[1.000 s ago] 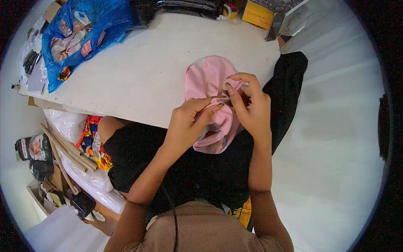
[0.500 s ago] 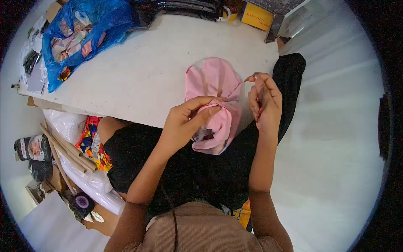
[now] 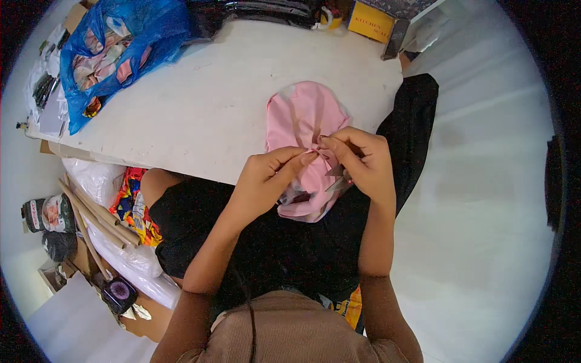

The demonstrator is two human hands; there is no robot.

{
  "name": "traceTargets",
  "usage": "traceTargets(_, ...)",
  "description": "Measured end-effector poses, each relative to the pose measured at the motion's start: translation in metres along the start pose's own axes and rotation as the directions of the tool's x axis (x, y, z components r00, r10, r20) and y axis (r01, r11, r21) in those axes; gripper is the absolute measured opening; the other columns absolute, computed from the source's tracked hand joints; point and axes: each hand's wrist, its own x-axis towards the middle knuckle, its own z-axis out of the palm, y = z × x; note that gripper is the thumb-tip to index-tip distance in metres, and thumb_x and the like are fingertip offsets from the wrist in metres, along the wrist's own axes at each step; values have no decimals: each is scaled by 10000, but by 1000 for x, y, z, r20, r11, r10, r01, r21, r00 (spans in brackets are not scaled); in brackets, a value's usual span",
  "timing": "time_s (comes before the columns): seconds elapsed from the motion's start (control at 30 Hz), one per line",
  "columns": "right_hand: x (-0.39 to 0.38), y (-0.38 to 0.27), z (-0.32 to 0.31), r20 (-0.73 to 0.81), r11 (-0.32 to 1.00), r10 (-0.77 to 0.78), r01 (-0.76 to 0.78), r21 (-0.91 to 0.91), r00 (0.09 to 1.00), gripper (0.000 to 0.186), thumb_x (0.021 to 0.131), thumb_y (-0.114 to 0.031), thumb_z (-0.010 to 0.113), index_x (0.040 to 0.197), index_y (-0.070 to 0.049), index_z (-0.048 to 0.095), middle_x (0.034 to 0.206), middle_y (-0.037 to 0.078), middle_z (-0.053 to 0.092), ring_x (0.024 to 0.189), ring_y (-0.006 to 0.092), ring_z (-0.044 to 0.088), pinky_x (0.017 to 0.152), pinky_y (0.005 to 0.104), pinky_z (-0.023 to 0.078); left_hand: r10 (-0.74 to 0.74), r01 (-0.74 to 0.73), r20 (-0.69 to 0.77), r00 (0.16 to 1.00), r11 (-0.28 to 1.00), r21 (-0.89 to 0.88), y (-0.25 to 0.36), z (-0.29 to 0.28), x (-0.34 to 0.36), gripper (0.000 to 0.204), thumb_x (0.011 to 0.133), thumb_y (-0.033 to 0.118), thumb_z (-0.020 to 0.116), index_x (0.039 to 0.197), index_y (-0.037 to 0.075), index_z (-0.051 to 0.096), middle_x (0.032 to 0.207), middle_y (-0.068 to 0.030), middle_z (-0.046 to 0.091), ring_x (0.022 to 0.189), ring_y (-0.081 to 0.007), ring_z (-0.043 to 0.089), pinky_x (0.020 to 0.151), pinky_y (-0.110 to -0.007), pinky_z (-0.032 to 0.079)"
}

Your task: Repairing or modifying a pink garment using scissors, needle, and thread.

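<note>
A pink fabric piece with pale patches (image 3: 299, 112) lies partly on the white table and partly over my lap. It is gathered to a puckered point at its middle. My left hand (image 3: 261, 180) pinches that gather between thumb and forefinger. Against it, my right hand (image 3: 368, 166) is closed, its thumb and forefinger pinching the same spot. Grey pointed blades, like small thread snips (image 3: 334, 176), stick out from under the right palm. Whether a needle or thread is between the fingertips is too small to tell.
On the white table (image 3: 200, 115) a blue plastic bag (image 3: 145, 30) of fabric scraps sits far left. A yellow box (image 3: 368, 23) stands at the far right, black packages (image 3: 272, 11) along the back. Cardboard tubes (image 3: 100, 218) and plastic-wrapped rolls lean at my left.
My right hand has come down and left from beside the fabric to the gather, and its fingers now pinch there. The left hand and the fabric have hardly moved.
</note>
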Motion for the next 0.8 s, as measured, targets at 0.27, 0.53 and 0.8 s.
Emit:
traceTargets(0.27,-3,-2,3,46,998,-15,12,56,999,54,830,-29,615,841,22,625,582,-19,549,473,-1,442,414,176,315,-17,16,-81,997,1000,-7,8,0,-1,254,940,193,506,1017,-19,624,691,30,496,635,-25,407,546,-190,349)
traceTargets(0.53,-1,-6,9,23,990,-137,138,-30,990,53,862,-40,573,847,10,586,561,-20,506,443,13,433,397,193,317,17,-20,-103,995,1000,-21,11,-1,-1,260,947,210,496,993,-17,614,622,29,424,584,-25,357,496,-199,318)
traceTargets(0.8,-6,-8,12,78,975,21,-37,219,997,128,919,-96,492,861,9,537,718,-38,481,640,18,417,558,175,340,324,-320,-83,942,946,53,1,-2,5,243,939,195,505,971,-21,610,742,-26,520,697,-69,447,608,-214,377)
